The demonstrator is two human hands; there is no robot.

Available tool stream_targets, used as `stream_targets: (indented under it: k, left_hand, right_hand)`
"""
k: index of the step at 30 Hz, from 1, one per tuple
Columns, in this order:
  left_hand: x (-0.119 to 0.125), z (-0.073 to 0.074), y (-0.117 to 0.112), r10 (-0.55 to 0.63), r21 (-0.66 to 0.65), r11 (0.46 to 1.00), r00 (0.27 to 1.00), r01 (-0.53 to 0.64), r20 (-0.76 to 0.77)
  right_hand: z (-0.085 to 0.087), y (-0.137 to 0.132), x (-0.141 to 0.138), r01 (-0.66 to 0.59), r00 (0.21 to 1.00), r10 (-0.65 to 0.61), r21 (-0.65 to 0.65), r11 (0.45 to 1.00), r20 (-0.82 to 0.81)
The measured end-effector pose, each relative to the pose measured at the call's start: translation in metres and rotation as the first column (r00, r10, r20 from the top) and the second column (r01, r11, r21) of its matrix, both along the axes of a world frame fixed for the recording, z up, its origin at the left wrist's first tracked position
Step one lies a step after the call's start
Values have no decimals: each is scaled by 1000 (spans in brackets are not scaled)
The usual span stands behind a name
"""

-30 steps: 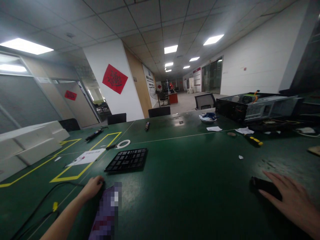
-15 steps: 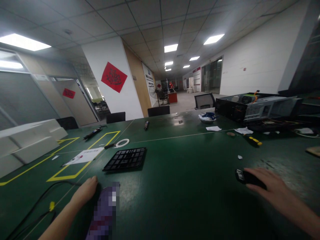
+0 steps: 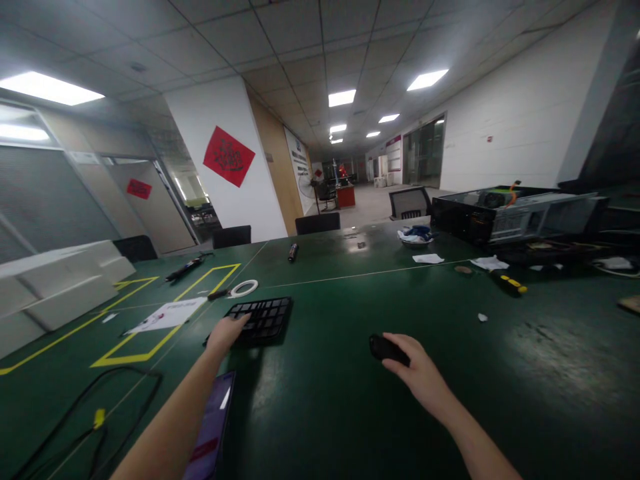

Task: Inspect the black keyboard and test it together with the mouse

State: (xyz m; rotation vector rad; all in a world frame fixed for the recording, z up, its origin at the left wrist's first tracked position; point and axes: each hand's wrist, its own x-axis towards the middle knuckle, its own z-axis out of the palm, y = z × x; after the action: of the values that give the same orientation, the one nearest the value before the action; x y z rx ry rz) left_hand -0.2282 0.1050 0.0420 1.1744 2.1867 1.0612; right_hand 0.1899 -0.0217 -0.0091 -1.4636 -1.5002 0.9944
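Observation:
My left hand [image 3: 229,333] reaches over the left side of a black gridded plastic panel [image 3: 273,319], its index finger stretched out across the grid. The other fingers are mostly hidden, and whether they touch the panel is unclear. To the right, my right hand [image 3: 415,367] is closed around a small rounded black object [image 3: 387,350], perhaps a computer mouse, held low over the green table [image 3: 330,407]. A flat, shiny purple thing [image 3: 213,420] lies partly behind my left forearm.
A black cable [image 3: 95,380] with a yellow tag lies at left. Beyond are a printed paper [image 3: 170,313], a white tape roll [image 3: 245,288] and white foam blocks [image 3: 65,287]. An open computer case [image 3: 510,213] and a yellow-handled tool [image 3: 513,283] lie at right.
My left hand has moved forward and right, from beside the cable to the gridded panel. My right hand has carried the black object leftward toward the middle of the table.

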Motion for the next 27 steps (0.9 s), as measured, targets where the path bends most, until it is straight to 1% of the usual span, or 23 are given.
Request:
stream_targets:
  k: [1,4,6,8,10,11,13,14,15,16,17,18,20,21,22,24,25,27]
  left_hand:
    - [4,-1,4,-28,-77,997,989,17,-142]
    - [12,0,12,-124,-263,964,926,28,-357]
    - [17,2,14,-190,-330,943,882,41,-432]
    - [24,4,15,-239,-358,932,844,61,-480]
    - [39,4,12,-282,-364,927,811,92,-513]
    - [50,3,8,-301,-362,925,796,111,-525]
    - [80,-1,-3,-344,-323,927,778,191,-526]
    - [98,-4,-12,-370,-286,925,769,251,-521]
    - [118,-8,-23,-416,-177,908,768,380,-486]
    - [137,-13,-34,-477,-73,864,764,498,-435]
    - [156,-19,-47,-547,10,806,752,592,-369]
    - [173,-25,-59,-610,82,746,728,660,-313]
    - [201,-37,-79,-694,156,659,674,736,-253]
    - [210,-43,-86,-718,176,629,653,757,-243]
    - [216,-47,-92,-735,185,607,634,773,-241]
    - [221,-54,-98,-756,193,571,603,798,-255]
    - [221,-55,-99,-763,194,557,590,808,-265]
    - [219,-57,-101,-773,185,542,572,820,-275]
  right_hand:
    - [-4,0,-3,-26,1000,26,-30,999,-13]
    - [-10,1,-4,-73,997,71,-72,995,-28]
    - [-11,3,-3,-80,997,78,-70,994,-26]
    - [-12,5,-3,-78,997,76,-66,995,-33]
    - [-11,6,-3,-71,996,67,-70,995,-50]
    - [-11,7,-3,-65,996,61,-70,995,-59]
    - [-11,7,-3,-57,996,52,-65,996,-72]
    - [-11,7,-3,-59,995,54,-59,996,-78]
    - [-12,7,-3,-63,994,59,-46,997,-86]
    - [-14,7,-2,-73,993,71,-22,997,-96]
    - [-16,7,-2,-90,990,91,13,996,-108]
    - [-19,8,-3,-105,985,112,59,993,-132]
    - [-29,10,-5,-103,962,133,134,986,-239]
    - [-35,12,-7,-84,938,123,133,988,-325]
    - [-41,14,-8,-61,904,99,103,993,-415]
    - [-50,16,-12,-28,833,29,11,1000,-553]
    - [-52,16,-13,-21,806,1,-26,999,-591]
    - [-52,14,-14,5,785,-44,-65,998,-619]
